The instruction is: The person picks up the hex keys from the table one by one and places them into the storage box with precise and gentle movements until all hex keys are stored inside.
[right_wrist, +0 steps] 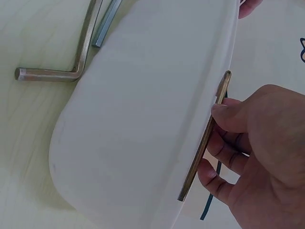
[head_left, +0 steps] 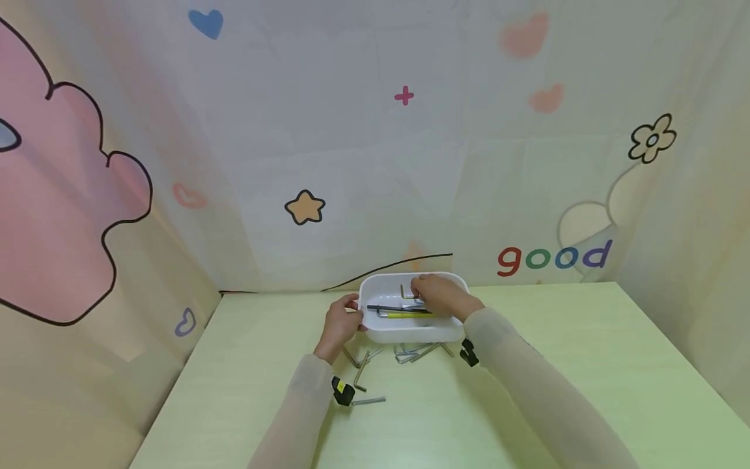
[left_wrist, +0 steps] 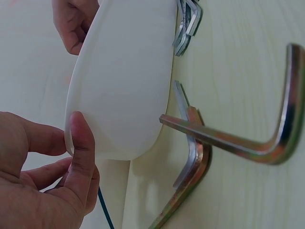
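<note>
A white tray (head_left: 383, 335) stands on a pale green table (head_left: 527, 365), near the table's back edge. The left hand (head_left: 342, 322) is at the tray's left end, pinching its rim between thumb and fingers. The right hand (head_left: 439, 293) is over the right half of the tray, its thumb and fingertips pinching a brass-coloured hex key (right_wrist: 188, 176); in the right wrist view this key shows against the tray's rim.

Inside the tray lie a thin black rod (head_left: 387, 307) and, just on its near side, a yellow piece (head_left: 404, 316); the right hand partly hides what else the tray holds.

Close to the tray's near side lies a cluster of hex keys (head_left: 426, 352), silver and brass-coloured, some overlapping. Near the tray's front left corner, a brass-coloured L-shaped key (head_left: 361, 370) lies beside other loose keys. Farther out from the tray on the near side, a silver bar (head_left: 370, 400) lies by the black device (head_left: 342, 391) on the left wrist.

Behind the tray hangs a printed backdrop (head_left: 375, 156), with the coloured word "good" (head_left: 537, 258) to the tray's right.
</note>
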Action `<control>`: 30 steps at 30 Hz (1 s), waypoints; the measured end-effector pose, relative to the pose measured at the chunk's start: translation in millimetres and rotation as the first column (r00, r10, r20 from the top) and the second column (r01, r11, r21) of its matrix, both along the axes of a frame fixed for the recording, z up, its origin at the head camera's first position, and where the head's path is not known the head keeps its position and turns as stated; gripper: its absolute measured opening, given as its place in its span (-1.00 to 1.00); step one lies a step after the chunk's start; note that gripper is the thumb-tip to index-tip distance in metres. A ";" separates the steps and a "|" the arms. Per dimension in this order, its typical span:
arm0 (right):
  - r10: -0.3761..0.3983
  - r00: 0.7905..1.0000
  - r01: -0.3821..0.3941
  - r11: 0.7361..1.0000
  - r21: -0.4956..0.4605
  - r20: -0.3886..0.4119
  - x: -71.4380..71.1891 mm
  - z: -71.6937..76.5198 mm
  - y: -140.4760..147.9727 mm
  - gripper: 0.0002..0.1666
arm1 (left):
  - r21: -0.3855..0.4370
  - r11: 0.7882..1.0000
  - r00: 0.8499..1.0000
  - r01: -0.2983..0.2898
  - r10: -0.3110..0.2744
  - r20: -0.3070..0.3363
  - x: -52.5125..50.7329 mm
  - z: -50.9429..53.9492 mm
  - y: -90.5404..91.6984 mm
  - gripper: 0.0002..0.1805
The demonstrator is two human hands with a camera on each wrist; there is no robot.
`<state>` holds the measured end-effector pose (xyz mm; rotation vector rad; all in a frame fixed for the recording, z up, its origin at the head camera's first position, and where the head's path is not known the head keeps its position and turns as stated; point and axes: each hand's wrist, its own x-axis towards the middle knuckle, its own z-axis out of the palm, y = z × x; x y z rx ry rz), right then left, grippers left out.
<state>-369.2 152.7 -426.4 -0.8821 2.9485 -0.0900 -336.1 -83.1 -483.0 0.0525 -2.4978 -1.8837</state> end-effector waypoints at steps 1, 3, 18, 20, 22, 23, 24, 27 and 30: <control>-0.001 1.000 0.001 1.000 -0.003 0.003 -0.3 -1.3 0.5 -0.88 | 0.003 1.000 1.000 0.001 -0.001 0.003 -0.1 -0.6 0.3 -0.47; -0.005 1.000 0.005 1.000 -0.009 0.006 -0.6 -3.3 1.2 -0.89 | 0.007 1.000 1.000 0.000 0.000 0.010 -0.3 -1.6 1.2 -0.47; -0.010 1.000 0.011 0.999 -0.040 0.030 1.3 -11.4 4.9 -0.87 | -0.005 1.000 1.000 -0.009 0.009 0.001 -0.9 -1.5 0.9 -0.48; -0.007 1.000 0.008 0.999 -0.046 0.024 4.5 -10.6 4.5 -0.86 | -0.006 1.000 1.000 -0.012 0.012 0.001 -1.5 -1.8 0.7 -0.48; 0.003 1.000 -0.002 0.998 -0.055 0.010 8.1 -9.8 4.2 -0.86 | -0.006 1.000 1.000 -0.013 0.013 -0.002 -1.6 -1.9 0.7 -0.48; 0.007 1.000 -0.007 0.998 -0.057 0.002 10.2 -9.2 3.9 -0.86 | -0.006 1.000 1.000 -0.014 0.014 -0.004 -1.5 -1.9 0.7 -0.48; 0.010 1.000 -0.011 0.998 -0.057 -0.006 12.2 -9.1 3.8 -0.86 | -0.005 1.000 1.000 -0.015 0.015 -0.005 -1.8 -2.0 0.6 -0.48; 0.013 1.000 -0.014 0.998 -0.058 -0.022 17.5 -8.9 3.8 -0.86 | 0.000 1.000 1.000 -0.015 0.015 -0.009 -1.6 -2.0 0.9 -0.49; 0.012 0.999 -0.015 0.998 -0.065 -0.036 22.9 -8.2 4.1 -0.85 | -0.001 1.000 1.000 -0.013 0.013 -0.006 -1.1 -2.0 1.2 -0.48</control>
